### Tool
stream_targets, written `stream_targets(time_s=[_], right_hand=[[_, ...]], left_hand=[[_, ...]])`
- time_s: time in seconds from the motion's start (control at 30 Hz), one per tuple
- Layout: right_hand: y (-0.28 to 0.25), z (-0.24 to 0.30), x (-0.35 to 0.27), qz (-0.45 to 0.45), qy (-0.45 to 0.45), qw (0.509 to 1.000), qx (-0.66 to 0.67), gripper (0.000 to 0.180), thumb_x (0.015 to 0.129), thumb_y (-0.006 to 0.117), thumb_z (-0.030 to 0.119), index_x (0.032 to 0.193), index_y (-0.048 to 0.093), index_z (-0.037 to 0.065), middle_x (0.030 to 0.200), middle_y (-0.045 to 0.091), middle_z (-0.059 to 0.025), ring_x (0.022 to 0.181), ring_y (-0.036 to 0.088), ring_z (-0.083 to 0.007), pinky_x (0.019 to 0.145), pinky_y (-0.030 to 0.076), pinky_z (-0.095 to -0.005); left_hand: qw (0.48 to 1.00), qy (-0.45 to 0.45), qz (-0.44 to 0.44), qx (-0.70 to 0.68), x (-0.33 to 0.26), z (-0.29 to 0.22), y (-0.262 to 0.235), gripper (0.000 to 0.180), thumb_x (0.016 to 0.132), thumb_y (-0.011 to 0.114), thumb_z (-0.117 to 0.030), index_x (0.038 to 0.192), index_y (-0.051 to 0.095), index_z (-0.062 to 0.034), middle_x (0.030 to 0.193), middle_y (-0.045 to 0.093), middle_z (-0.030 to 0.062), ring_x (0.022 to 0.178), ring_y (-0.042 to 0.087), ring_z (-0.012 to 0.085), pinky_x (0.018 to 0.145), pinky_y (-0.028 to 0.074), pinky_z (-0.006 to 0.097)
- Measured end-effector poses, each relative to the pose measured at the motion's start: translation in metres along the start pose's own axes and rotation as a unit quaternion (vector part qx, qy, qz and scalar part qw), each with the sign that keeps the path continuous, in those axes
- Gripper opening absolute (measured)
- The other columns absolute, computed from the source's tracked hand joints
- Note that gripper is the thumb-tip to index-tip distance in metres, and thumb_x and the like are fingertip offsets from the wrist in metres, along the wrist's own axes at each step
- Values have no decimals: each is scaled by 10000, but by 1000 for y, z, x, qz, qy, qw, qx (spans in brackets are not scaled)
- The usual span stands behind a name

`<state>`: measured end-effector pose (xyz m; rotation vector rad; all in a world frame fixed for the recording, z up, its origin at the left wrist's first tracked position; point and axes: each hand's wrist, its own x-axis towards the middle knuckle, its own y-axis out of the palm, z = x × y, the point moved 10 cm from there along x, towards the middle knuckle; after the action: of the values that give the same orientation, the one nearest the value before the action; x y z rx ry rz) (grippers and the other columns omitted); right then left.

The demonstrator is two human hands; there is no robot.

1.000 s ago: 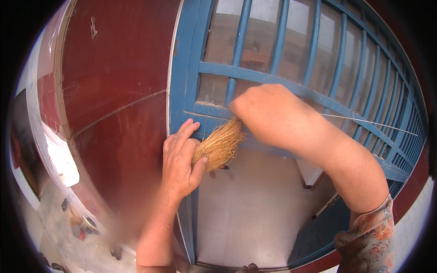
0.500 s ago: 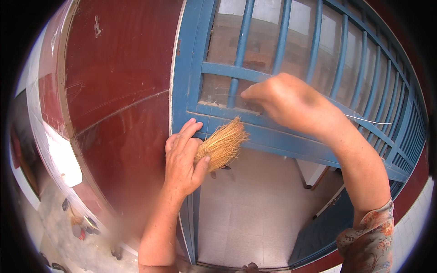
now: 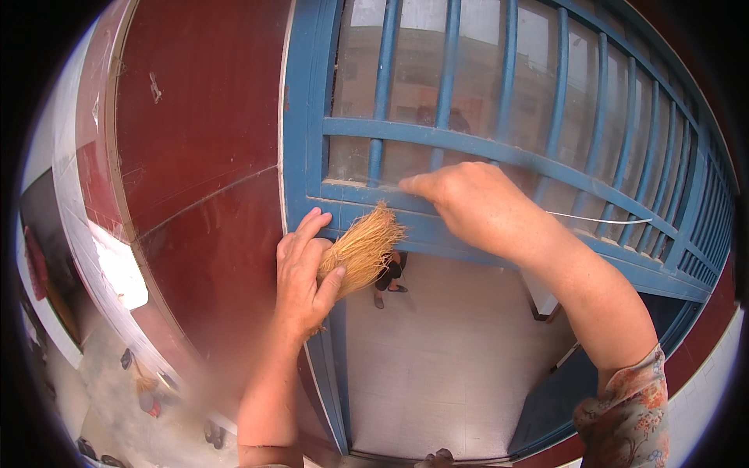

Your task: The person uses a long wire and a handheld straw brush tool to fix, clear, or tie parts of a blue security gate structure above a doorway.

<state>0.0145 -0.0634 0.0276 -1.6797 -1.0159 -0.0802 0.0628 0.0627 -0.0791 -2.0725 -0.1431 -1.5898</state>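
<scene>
Before blue barred framing [image 3: 499,151], the left hand [image 3: 300,273] grips bristly, bundled straw [image 3: 364,248].

a building's doorway [image 3: 337,390], home or shop unclear, shows in red wall panels [image 3: 203,101] at left, a blue barred window [image 3: 447,70], a blue door [image 3: 555,398] at right and pale flooring [image 3: 445,359] inside.

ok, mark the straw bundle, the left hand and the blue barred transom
Straw bundle [image 3: 363,248]: head view, middle of the bristles.
Left hand [image 3: 299,273]: head view, back of the hand.
Blue barred transom [image 3: 558,93]: head view, one upright bar.
</scene>
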Motion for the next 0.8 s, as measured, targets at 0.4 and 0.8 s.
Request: stream_targets(time_s=[0.4, 0.8], right_hand=[[-100, -63, -72, -217, 80, 922, 311, 261, 882, 438, 17, 1131, 505, -24, 754, 606, -159, 611, 599, -258, 583, 482, -321], [4, -53, -90, -323, 31, 564, 760, 183, 928, 420, 45, 1092, 478, -15, 717, 543, -48, 494, 461, -54, 474, 391, -197]], left_hand=[[984, -70, -59, -152, 28, -22, -32, 288, 771, 575, -149, 994, 499, 17, 1117, 479, 135, 1030, 467, 221, 932, 346, 350], [973, -135, 1, -188, 119, -33, -12, 329, 817, 568, -148, 1114, 501, -24, 1030, 526, 48, 952, 480, 131, 859, 370, 283]])
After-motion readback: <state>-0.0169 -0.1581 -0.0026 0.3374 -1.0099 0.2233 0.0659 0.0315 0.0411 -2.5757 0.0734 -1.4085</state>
